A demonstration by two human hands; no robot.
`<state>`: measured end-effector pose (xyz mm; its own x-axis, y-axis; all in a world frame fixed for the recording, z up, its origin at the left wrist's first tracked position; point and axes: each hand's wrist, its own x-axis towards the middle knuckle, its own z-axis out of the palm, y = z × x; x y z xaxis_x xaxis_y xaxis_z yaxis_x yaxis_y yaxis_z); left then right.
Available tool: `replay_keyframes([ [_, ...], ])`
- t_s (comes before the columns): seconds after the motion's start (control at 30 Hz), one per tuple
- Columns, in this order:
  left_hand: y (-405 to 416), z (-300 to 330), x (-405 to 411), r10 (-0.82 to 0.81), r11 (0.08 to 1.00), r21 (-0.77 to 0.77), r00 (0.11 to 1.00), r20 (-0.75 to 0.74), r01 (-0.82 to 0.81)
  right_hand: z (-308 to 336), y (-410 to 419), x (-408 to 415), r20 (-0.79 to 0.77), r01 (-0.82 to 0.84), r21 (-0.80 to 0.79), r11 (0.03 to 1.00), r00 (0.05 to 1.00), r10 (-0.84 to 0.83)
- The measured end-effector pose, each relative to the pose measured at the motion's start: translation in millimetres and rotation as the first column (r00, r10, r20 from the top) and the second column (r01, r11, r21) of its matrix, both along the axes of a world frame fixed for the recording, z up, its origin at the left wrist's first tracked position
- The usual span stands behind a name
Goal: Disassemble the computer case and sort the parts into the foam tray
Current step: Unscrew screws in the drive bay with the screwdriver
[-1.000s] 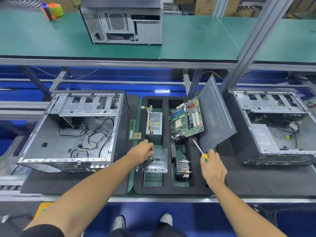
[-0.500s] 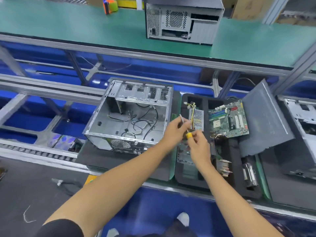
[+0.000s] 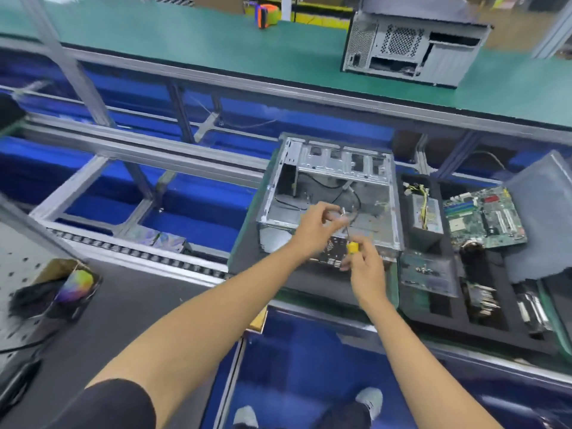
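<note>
An open grey computer case [image 3: 328,168] lies on its side with loose black cables inside. Over its front edge my right hand [image 3: 365,270] grips the yellow handle of a small screwdriver [image 3: 352,246], shaft pointing up. My left hand [image 3: 315,226] pinches the screwdriver's tip region; whether a screw is there is too blurred to tell. Right of the case sits the black foam tray [image 3: 492,332] holding a power supply [image 3: 426,212], a green motherboard [image 3: 486,218], a clear screw box [image 3: 428,274] and a heatsink [image 3: 481,297].
A grey side panel [image 3: 538,218] leans on the tray's right side. Another closed case [image 3: 411,48] stands on the green upper shelf, with an orange tape roll [image 3: 263,15] farther left. A cardboard box with dark items [image 3: 52,289] sits low on the left.
The view has swung left. Both hands left the tray, met over the case's front edge, and my left hand now pinches the tip of the screwdriver my right hand holds.
</note>
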<state>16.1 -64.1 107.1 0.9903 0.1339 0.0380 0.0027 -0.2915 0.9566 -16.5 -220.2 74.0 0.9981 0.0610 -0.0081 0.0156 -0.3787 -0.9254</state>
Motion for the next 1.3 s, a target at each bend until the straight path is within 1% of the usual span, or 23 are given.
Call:
replay_keyframes([
  [0.07, 33.8, -12.7, -22.9, 0.101, 0.985, 0.132, 0.99, 0.098, -0.114, -8.8, 18.7, -14.6, -0.064, 0.052, 0.088, 0.995, 0.997, -0.046],
  [0.13, 69.3, -29.8, -51.7, 0.145, 0.959, 0.226, 0.98, 0.135, -0.173, -18.8, 32.3, -30.1, -0.152, 0.078, 0.101, 0.992, 0.986, -0.062],
  [0.17, 86.7, -38.9, -66.5, 0.178, 0.951, 0.236, 0.978, 0.109, -0.199, -25.3, 36.4, -38.3, -0.191, 0.086, 0.09, 0.992, 0.979, -0.068],
  [0.23, 115.8, -58.1, -97.0, 0.231, 0.952, 0.215, 0.972, -0.029, -0.22, -42.1, 40.4, -55.4, -0.253, 0.084, 0.027, 0.996, 0.965, -0.075],
  [0.27, 127.8, -69.1, -112.0, 0.217, 0.957, 0.225, 0.968, -0.122, -0.186, -51.6, 41.2, -64.1, -0.283, 0.074, -0.034, 0.997, 0.956, -0.08],
  [0.3, 137.7, -81.6, -125.7, 0.163, 0.961, 0.257, 0.963, -0.216, -0.105, -60.9, 41.8, -71.9, -0.315, 0.067, -0.078, 0.995, 0.945, -0.089],
  [0.33, 144.7, -94.5, -139.3, 0.079, 0.953, 0.301, 0.947, -0.311, 0.019, -68.8, 42.1, -78.9, -0.349, 0.066, -0.094, 0.993, 0.932, -0.095],
  [0.4, 149.3, -119.1, -162.6, -0.097, 0.876, 0.378, 0.875, -0.473, 0.301, -80.5, 45.0, -91.3, -0.416, 0.075, -0.039, 0.996, 0.905, -0.084],
  [0.43, 147.4, -129.5, -170.9, -0.15, 0.824, 0.399, 0.833, -0.533, 0.403, -85.5, 46.5, -96.7, -0.445, 0.079, -0.013, 0.997, 0.892, -0.077],
  [0.5, 140.0, -141.9, -180.3, -0.205, 0.752, 0.408, 0.771, -0.602, 0.518, -94.8, 48.7, -107.5, -0.504, 0.071, -0.008, 0.997, 0.861, -0.065],
  [0.57, 134.4, -147.6, -179.8, -0.242, 0.693, 0.411, 0.728, -0.641, 0.593, -103.0, 50.6, -116.7, -0.548, 0.077, -0.012, 0.997, 0.833, -0.071],
  [0.63, 133.3, -149.7, -174.4, -0.225, 0.654, 0.439, 0.713, -0.664, 0.616, -106.2, 51.1, -120.1, -0.565, 0.078, -0.009, 0.997, 0.822, -0.07],
  [0.73, 134.3, -146.9, -166.4, -0.158, 0.619, 0.499, 0.719, -0.677, 0.606, -104.0, 51.4, -120.4, -0.589, 0.114, 0.004, 0.994, 0.803, -0.089],
  [0.8, 134.3, -148.5, -160.9, -0.104, 0.585, 0.564, 0.743, -0.661, 0.583, -102.5, 51.7, -119.1, -0.595, 0.131, 0.034, 0.991, 0.799, -0.085],
  [0.83, 133.2, -149.8, -158.9, -0.085, 0.533, 0.609, 0.753, -0.653, 0.588, -102.0, 51.8, -118.2, -0.599, 0.135, 0.046, 0.99, 0.797, -0.081],
  [0.93, 126.5, -154.7, -159.7, -0.148, 0.282, 0.701, 0.752, -0.642, 0.654, -99.9, 52.6, -117.9, -0.613, 0.145, 0.07, 0.987, 0.787, -0.072],
  [1.0, 123.9, -156.3, -159.7, -0.183, 0.176, 0.712, 0.733, -0.655, 0.68, -98.8, 54.1, -118.9, -0.619, 0.161, 0.091, 0.983, 0.782, -0.071],
  [1.03, 122.7, -155.2, -158.2, -0.183, 0.162, 0.714, 0.732, -0.656, 0.681, -97.8, 54.2, -119.3, -0.622, 0.169, 0.1, 0.981, 0.78, -0.07],
  [1.07, 121.1, -153.3, -155.9, -0.177, 0.179, 0.714, 0.736, -0.653, 0.677, -96.9, 53.8, -119.7, -0.624, 0.174, 0.106, 0.979, 0.778, -0.07],
  [1.1, 119.4, -151.6, -154.5, -0.17, 0.222, 0.712, 0.746, -0.644, 0.666, -96.1, 53.2, -119.8, -0.624, 0.174, 0.108, 0.979, 0.778, -0.069],
  [1.2, 123.7, -147.4, -160.1, -0.153, 0.393, 0.71, 0.803, -0.576, 0.584, -93.8, 51.9, -121.7, -0.635, 0.155, 0.109, 0.982, 0.771, -0.051],
  [1.27, 138.5, -148.8, -169.5, -0.059, 0.502, 0.741, 0.872, -0.486, 0.446, -92.0, 51.3, -121.9, -0.641, 0.148, 0.111, 0.983, 0.766, -0.043],
  [1.3, 148.0, -151.6, -174.9, 0.035, 0.534, 0.762, 0.892, -0.451, 0.365, -90.7, 50.6, -122.0, -0.643, 0.145, 0.104, 0.984, 0.765, -0.044],
])
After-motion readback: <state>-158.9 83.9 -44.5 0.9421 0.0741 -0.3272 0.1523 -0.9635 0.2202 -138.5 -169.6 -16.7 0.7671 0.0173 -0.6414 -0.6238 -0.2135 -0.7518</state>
